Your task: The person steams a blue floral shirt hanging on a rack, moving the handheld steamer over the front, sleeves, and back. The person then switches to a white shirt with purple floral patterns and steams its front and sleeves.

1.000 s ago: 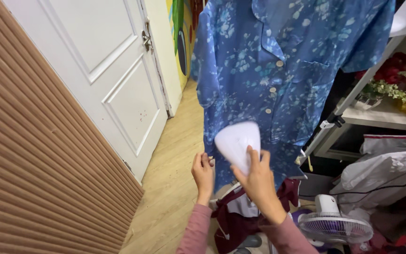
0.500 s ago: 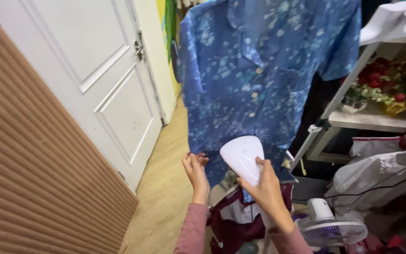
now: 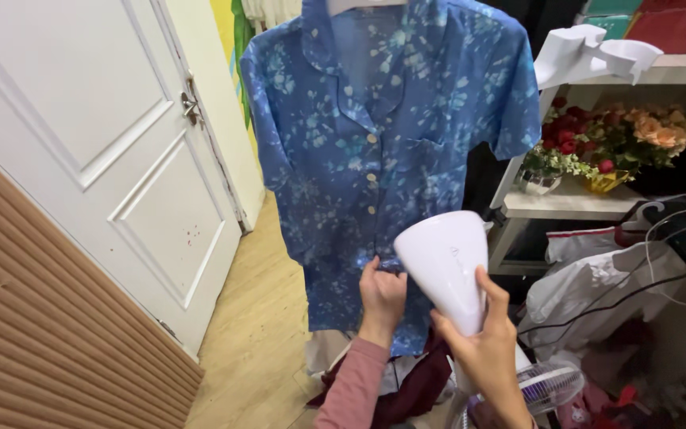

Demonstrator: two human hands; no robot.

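White panelled door (image 3: 97, 151) on my left, wooden floor (image 3: 260, 318) below. Since a moment ago my view has tipped up; the collar shows now. My right hand (image 3: 482, 357) wraps the white garment steamer (image 3: 446, 262); my left hand (image 3: 381, 298) pinches the hanging blue floral shirt (image 3: 375, 159) near its hem, buttons down the front.
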